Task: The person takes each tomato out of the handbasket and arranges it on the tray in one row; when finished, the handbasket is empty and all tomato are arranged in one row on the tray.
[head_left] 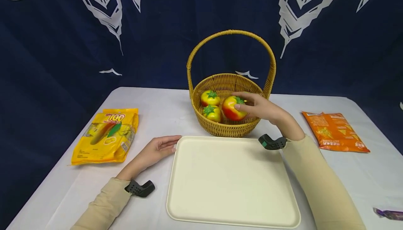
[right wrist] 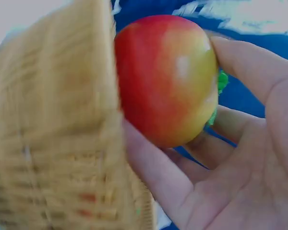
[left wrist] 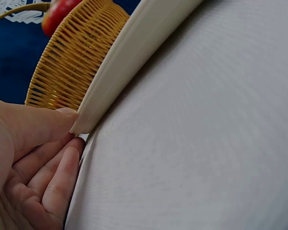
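Observation:
In the head view my right hand [head_left: 256, 106] holds a red-and-yellow tomato [head_left: 231, 108] with a green leafy top, inside the wicker basket [head_left: 217, 128]. The right wrist view shows this tomato [right wrist: 163, 81] between the thumb and fingers, close to the basket wall [right wrist: 57, 110]. Two more tomatoes, one behind [head_left: 209, 99] and one in front [head_left: 211, 115], lie at the basket's left side. My left hand [head_left: 158, 149] touches the far left corner of the cream tray [head_left: 231, 181], its fingers fairly straight. In the left wrist view a fingertip rests against the tray's rim [left wrist: 115, 67].
A yellow snack bag [head_left: 105, 137] lies to the left on the white tablecloth. To the right is an orange snack bag [head_left: 337, 132], with a purple wrapped item [head_left: 390, 214] nearer the front. The basket's tall handle [head_left: 231, 32] arches over the tomatoes. A dark blue curtain hangs behind.

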`<state>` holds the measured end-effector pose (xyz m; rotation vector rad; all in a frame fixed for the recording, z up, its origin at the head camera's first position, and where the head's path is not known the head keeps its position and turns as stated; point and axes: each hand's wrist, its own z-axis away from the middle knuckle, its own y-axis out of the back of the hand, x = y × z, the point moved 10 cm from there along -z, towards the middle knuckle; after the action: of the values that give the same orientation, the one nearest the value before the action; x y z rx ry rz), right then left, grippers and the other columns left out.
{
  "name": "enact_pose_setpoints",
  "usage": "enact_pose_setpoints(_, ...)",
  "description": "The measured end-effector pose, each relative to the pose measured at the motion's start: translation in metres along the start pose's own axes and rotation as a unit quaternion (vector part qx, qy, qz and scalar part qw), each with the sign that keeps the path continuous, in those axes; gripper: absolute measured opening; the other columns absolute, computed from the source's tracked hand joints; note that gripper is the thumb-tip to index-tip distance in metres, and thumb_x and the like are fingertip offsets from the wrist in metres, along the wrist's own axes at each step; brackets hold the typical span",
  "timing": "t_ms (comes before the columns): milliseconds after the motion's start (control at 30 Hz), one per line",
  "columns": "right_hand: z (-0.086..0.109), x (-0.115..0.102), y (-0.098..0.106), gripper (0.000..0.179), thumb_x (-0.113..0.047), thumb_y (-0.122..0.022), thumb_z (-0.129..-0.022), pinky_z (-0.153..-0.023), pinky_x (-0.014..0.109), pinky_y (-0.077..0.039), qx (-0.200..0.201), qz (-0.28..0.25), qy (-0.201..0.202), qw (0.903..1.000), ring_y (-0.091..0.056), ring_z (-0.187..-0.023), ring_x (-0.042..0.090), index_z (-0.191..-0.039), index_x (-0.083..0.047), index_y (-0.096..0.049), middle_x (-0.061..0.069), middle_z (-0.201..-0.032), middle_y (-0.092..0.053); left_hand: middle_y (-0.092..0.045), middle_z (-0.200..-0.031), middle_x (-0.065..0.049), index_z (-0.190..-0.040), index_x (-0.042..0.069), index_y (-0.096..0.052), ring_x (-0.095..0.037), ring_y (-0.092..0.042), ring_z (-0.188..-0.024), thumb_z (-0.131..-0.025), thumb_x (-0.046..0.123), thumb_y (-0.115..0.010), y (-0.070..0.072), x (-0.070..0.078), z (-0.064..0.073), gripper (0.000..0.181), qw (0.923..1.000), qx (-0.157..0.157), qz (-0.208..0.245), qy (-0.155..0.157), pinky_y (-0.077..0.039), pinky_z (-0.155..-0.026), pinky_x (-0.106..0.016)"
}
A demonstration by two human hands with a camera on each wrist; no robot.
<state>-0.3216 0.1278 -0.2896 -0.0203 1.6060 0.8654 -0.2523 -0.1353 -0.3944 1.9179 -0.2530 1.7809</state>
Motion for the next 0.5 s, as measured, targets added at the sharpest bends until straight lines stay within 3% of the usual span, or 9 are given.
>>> enact_pose_setpoints(167,0.017,-0.032,-0.031,0.051,-0.021,-0.059,-0.094,-0.089,0.043,-0.048,-0.004,-0.022,0.069,0.9974,-0.045,-0.119,0.031,-0.138,-0.007,-0.039,0.012,-0.134,-0.044,-0.049,-0.133,-0.017,-0.134,-0.005,-0.046,-0.024,-0.048,-0.12,-0.093,0.011,-0.059,-0.005,-0.003,0.002,0.046,0.9999,-0.013,0.001,0.005,-0.043,-0.094,-0.026)
enact_pose_setpoints(300,0.016,-0.054,-0.07,0.046,-0.019,-0.064,-0.09,-0.097,0.042,-0.04,-0.017,0.012,0.136,0.9905,-0.047,-0.116,0.024,-0.132,-0.008,-0.047,0.005,-0.126,-0.052,-0.05,-0.132,-0.016,-0.133,-0.004,-0.047,-0.024,-0.049,-0.119,-0.093,0.01,-0.059,-0.001,0.0,0.002,0.044,1.0,0.0,0.0,-0.001,-0.044,-0.093,-0.026)
enact_pose_setpoints(500,-0.001,-0.051,-0.124,0.048,-0.024,-0.068,-0.087,-0.096,0.039,-0.042,-0.028,0.072,0.152,0.9854,-0.052,-0.11,0.018,-0.13,-0.01,-0.051,0.001,-0.122,-0.057,-0.048,-0.135,-0.017,-0.134,-0.006,-0.046,-0.026,-0.046,-0.122,-0.093,0.01,-0.059,0.0,0.001,0.0,0.045,1.0,-0.006,0.001,-0.007,-0.043,-0.095,-0.027)
